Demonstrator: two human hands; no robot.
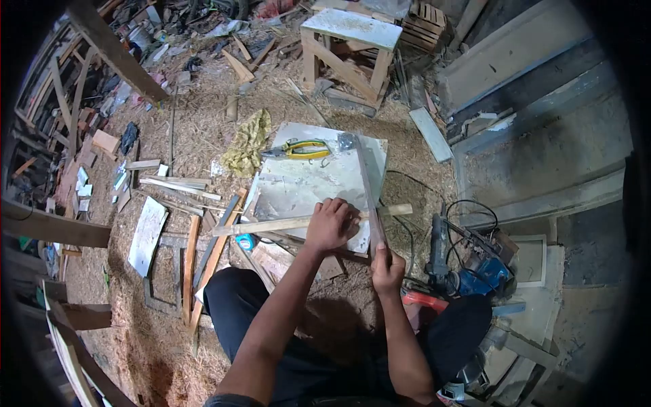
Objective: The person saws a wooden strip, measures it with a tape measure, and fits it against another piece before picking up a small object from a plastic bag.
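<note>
My left hand [331, 225] presses down on a narrow wooden strip [271, 224], its fingers curled over it; the fingertips are partly hidden. That strip lies crosswise over the near part of a pale, stained board [305, 180]. In my right hand [388, 268] is the lower end of a long-handled hammer [366, 180], its dark head at the far end over the board. The hammer's handle crosses above the strip near its right end. Pliers [298, 149] with yellow-green handles lie at the board's far side. A blue tape measure [245, 242] sits just below the strip's left part.
Crumpled yellowish cloth or paper [247, 144] lies left of the board. Wood strips [190, 268] are scattered on the sawdust-covered floor. To the right are a blue power tool [481, 277] and black cables. A small wooden stool [351, 30] stands behind; large panels [522, 61] lean at right.
</note>
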